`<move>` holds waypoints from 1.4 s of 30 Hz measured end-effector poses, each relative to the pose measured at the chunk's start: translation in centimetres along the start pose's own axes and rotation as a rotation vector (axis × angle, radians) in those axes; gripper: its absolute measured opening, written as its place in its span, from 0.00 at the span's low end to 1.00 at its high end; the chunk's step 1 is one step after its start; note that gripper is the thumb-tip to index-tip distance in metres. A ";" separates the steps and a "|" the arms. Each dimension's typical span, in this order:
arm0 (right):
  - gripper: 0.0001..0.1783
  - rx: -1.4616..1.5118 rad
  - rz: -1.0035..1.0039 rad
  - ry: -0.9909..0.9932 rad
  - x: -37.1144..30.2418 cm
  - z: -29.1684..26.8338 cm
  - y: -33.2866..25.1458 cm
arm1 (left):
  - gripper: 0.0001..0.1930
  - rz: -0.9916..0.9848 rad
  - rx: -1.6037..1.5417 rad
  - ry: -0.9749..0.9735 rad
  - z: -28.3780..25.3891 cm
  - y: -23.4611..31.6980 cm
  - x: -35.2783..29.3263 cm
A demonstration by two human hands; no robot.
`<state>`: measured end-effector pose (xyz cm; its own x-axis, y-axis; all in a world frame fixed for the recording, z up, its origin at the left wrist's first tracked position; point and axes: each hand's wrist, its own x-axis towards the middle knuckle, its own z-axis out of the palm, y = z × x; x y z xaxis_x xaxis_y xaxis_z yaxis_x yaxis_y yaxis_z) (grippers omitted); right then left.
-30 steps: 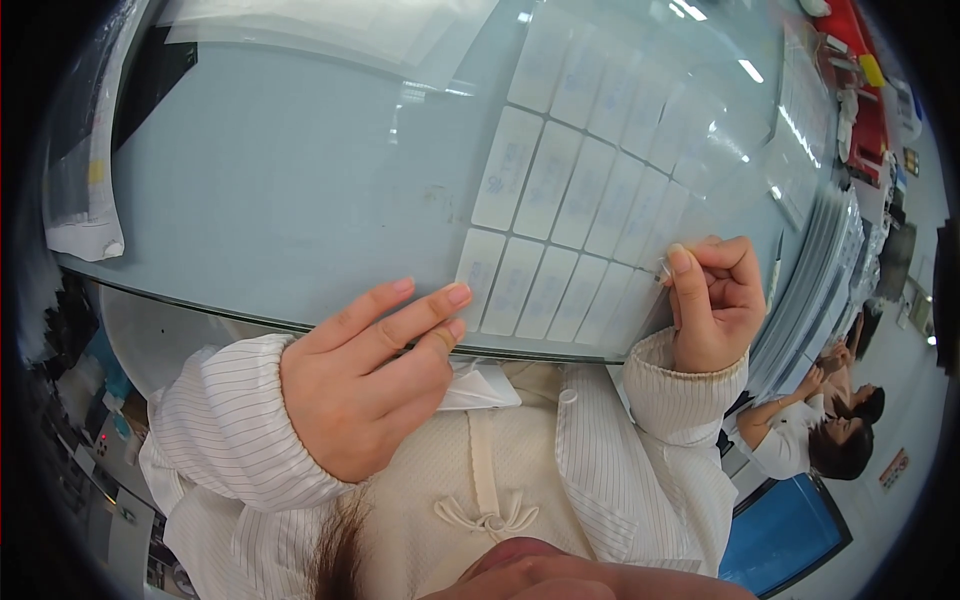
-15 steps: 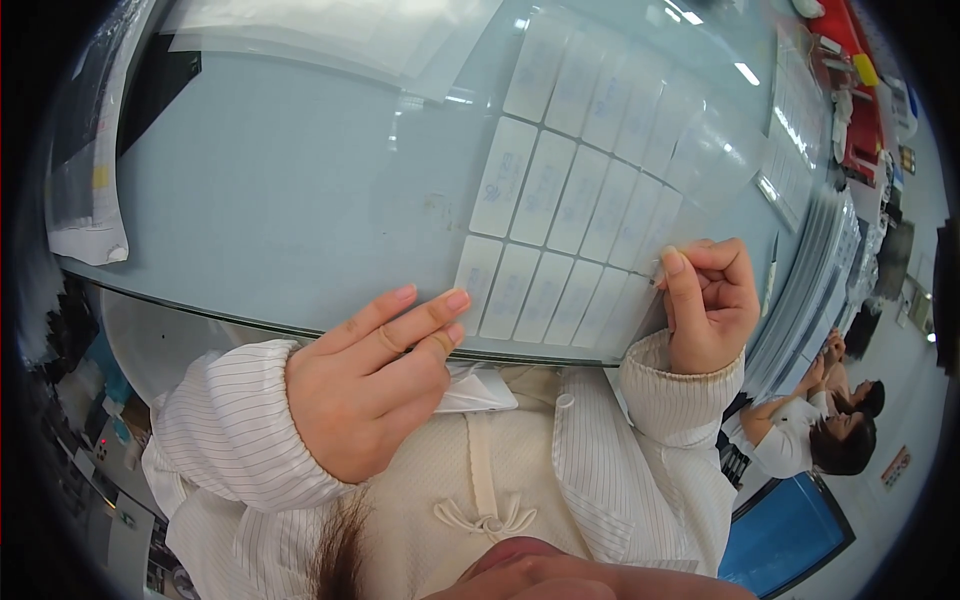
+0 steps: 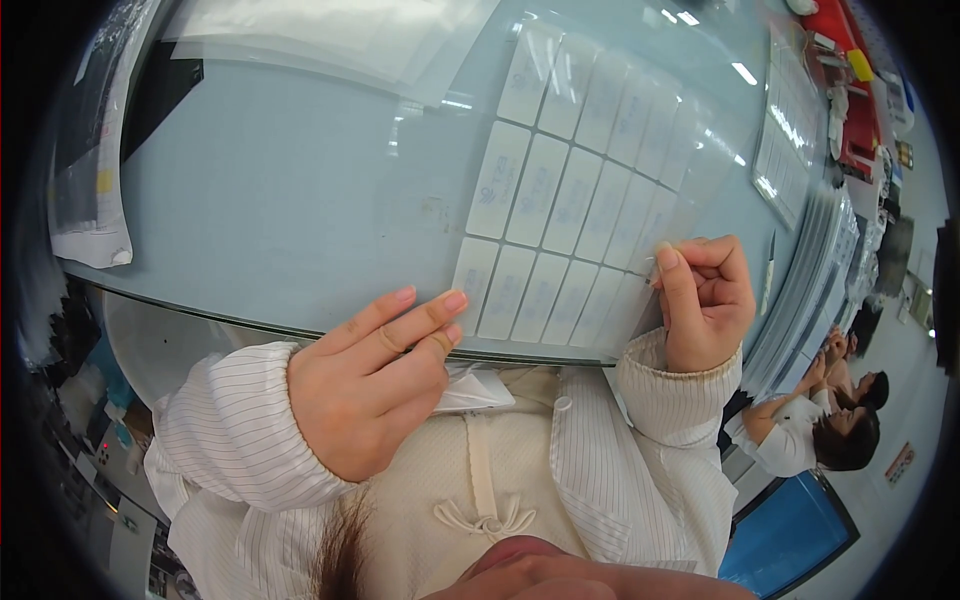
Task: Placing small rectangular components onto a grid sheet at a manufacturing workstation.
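Observation:
A clear film sheet bearing rows of pale rectangular labels [image 3: 531, 187] lies on the glass tabletop [image 3: 290, 190] before me, its right side lifted and curving. My left hand [image 3: 372, 388] is open, its fingertips resting at the sheet's lower left corner by the table edge. Thumb and forefinger of my right hand [image 3: 708, 303] pinch the sheet's right edge, with the other fingers curled in. Faint bluish print shows on the labels.
Large translucent sheets [image 3: 320, 40] lie at the far side. A plastic-wrapped packet [image 3: 95, 160] sits at the left. To the right are a slim pen-like tool [image 3: 769, 272], another clear sheet [image 3: 785, 150] and a stack of sheets [image 3: 810, 285]. Two people sit beyond it.
The reflections on the far part of the label sheet have shifted slightly, and its raised right side has changed curve a little. Both hands stay almost where they were.

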<state>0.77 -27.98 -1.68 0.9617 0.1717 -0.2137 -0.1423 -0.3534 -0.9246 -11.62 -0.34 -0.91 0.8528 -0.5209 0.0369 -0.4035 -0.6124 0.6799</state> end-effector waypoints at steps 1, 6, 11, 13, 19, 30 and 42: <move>0.08 -0.015 -0.024 0.027 0.0 0.2 0.1 | 0.13 -0.005 -0.009 -0.002 0.0 0.0 0.0; 0.08 -0.023 -0.005 0.034 0.0 0.3 -0.2 | 0.14 0.009 0.018 0.001 -0.1 0.0 0.1; 0.08 -0.022 -0.013 0.040 0.0 0.4 -0.2 | 0.08 0.037 0.085 0.077 -0.9 0.3 0.8; 0.07 0.013 0.013 0.026 0.0 0.3 -0.3 | 0.11 0.038 0.063 0.024 -2.0 0.7 0.7; 0.07 -0.040 0.016 0.001 0.0 -0.1 0.1 | 0.15 0.198 0.279 0.038 -4.4 1.6 2.3; 0.06 -0.098 -0.098 0.020 0.2 0.2 -0.1 | 0.18 0.288 0.545 -0.023 -5.2 -3.0 8.5; 0.06 -0.172 -0.209 0.045 0.5 0.8 0.3 | 0.19 0.417 0.590 0.160 -6.3 -5.7 11.9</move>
<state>1.04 -27.25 -2.35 0.9759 0.2179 -0.0064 0.0983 -0.4659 -0.8793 2.97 0.68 0.27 0.6091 -0.7150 0.3431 -0.7776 -0.6235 0.0811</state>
